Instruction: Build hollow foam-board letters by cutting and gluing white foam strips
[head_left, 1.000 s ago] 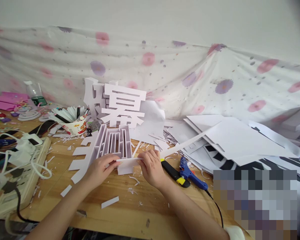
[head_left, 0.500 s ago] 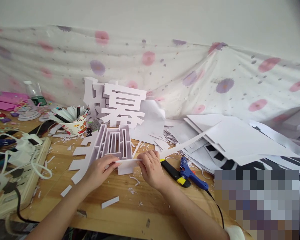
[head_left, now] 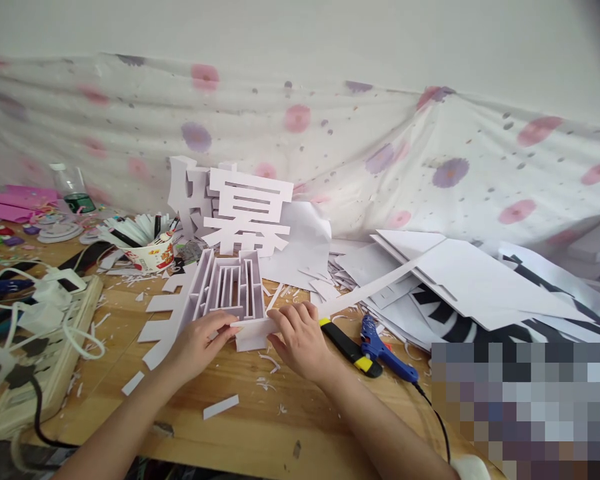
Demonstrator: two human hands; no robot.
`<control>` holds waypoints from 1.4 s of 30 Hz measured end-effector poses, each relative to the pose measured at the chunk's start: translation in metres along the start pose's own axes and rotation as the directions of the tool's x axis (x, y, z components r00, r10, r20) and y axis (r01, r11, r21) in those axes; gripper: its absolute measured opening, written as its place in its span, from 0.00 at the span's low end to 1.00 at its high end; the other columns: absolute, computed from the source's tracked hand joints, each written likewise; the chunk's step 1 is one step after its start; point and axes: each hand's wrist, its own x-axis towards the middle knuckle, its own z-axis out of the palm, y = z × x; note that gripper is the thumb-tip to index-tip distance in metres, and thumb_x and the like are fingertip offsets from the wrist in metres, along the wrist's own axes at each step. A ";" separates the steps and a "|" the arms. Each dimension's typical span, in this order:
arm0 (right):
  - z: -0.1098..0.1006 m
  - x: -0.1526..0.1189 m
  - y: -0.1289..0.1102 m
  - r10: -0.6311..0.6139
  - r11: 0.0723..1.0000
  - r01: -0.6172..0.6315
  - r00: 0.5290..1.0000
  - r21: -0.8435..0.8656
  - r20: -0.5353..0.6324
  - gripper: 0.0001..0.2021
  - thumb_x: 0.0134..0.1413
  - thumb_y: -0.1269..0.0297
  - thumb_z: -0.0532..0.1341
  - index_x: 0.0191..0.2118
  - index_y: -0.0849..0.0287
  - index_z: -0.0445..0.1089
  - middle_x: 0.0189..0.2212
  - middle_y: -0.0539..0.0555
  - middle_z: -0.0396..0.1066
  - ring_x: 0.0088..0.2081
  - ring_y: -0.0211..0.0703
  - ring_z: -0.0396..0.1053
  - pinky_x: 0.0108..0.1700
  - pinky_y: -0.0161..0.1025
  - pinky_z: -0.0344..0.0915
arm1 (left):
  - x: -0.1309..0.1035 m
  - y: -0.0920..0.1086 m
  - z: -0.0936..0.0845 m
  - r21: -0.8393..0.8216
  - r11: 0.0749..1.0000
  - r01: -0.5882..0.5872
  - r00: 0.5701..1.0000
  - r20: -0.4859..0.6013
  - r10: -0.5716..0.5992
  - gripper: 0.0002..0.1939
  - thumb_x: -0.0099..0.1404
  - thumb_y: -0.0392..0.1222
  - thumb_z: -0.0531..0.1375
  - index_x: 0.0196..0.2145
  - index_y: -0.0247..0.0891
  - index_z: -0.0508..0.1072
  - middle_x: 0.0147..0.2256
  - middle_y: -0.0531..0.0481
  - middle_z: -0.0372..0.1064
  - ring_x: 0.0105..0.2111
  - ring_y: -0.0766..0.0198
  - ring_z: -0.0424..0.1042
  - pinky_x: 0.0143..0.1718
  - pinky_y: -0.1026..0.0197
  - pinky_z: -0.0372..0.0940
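A long white foam board strip [head_left: 373,289] runs from between my hands out to the upper right, its far end over the stacked sheets. My left hand [head_left: 203,343] pinches the near end of it between thumb and fingers. Closed on the same strip a little to the right is my right hand [head_left: 297,337], with its thumb below. The strip stands on edge at the near side of a white foam board character [head_left: 253,283] with raised walls and narrow slots. My hands hide where the strip meets that piece.
Right of my hands lie a yellow-and-black utility knife [head_left: 350,347] and a blue glue gun [head_left: 385,350] with its cord. Stacked white sheets [head_left: 495,280] fill the right. At left are a power strip [head_left: 55,360] and a paper cup [head_left: 153,257] of markers. Cut characters [head_left: 247,210] stand behind.
My right hand has shifted slightly left along the strip and its fingers sit a little differently. My left hand stays almost where it was.
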 end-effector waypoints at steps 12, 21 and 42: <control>-0.005 0.005 0.005 -0.029 1.000 0.029 1.000 0.002 -0.011 0.18 0.50 0.67 0.60 0.48 0.59 0.61 0.36 0.56 0.66 0.38 0.49 0.59 0.43 0.47 0.52 | 0.001 0.007 -0.002 -0.008 1.000 -0.024 1.000 -0.020 0.024 0.12 0.64 0.48 0.52 0.35 0.41 0.73 0.36 0.48 0.74 0.36 0.62 0.72 0.30 0.66 0.68; -0.008 0.009 0.011 -0.014 0.999 0.012 0.999 -0.047 -0.040 0.15 0.46 0.65 0.59 0.43 0.57 0.64 0.33 0.55 0.65 0.36 0.49 0.57 0.42 0.46 0.51 | 0.008 0.016 0.002 -0.010 1.000 -0.027 1.000 0.013 0.027 0.11 0.65 0.46 0.51 0.36 0.42 0.72 0.34 0.50 0.72 0.34 0.64 0.70 0.31 0.66 0.66; -0.046 0.012 0.077 0.035 0.994 -0.033 0.999 -0.100 0.015 0.17 0.64 0.64 0.47 0.26 0.59 0.65 0.25 0.52 0.63 0.32 0.42 0.57 0.38 0.40 0.51 | 0.014 0.049 0.044 -0.668 0.614 0.421 0.896 0.199 -0.398 0.28 0.56 0.64 0.54 0.37 0.34 0.72 0.26 0.48 0.74 0.26 0.60 0.74 0.30 0.57 0.71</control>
